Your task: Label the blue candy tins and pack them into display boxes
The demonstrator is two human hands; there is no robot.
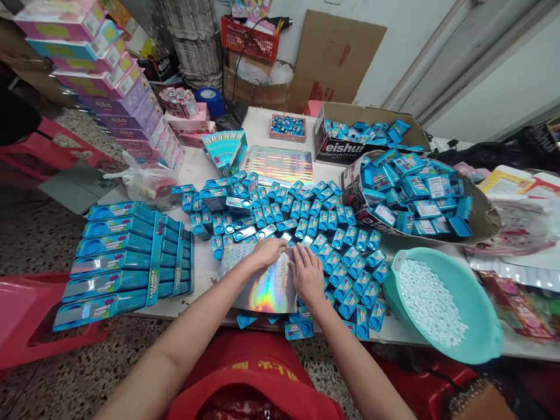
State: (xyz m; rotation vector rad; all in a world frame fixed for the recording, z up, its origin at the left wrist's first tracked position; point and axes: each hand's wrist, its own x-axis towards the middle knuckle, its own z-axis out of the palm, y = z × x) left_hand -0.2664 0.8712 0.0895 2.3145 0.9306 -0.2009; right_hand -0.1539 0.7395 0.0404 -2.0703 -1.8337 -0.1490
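Soft, even light falls from overhead and leaves only faint shadows under the hands and beside the teal bowl [446, 303]. The holographic sheet [262, 280] under the hands throws rainbow glare, and a second sheet [280, 165] farther back gleams in pale streaks, while the white wall [394, 46] at the top is bright but not blown out. The middle is sharp, yet the wide lens bends the edges: the stacked boxes [87, 64] at top left lean and the lower corners stretch and go soft.
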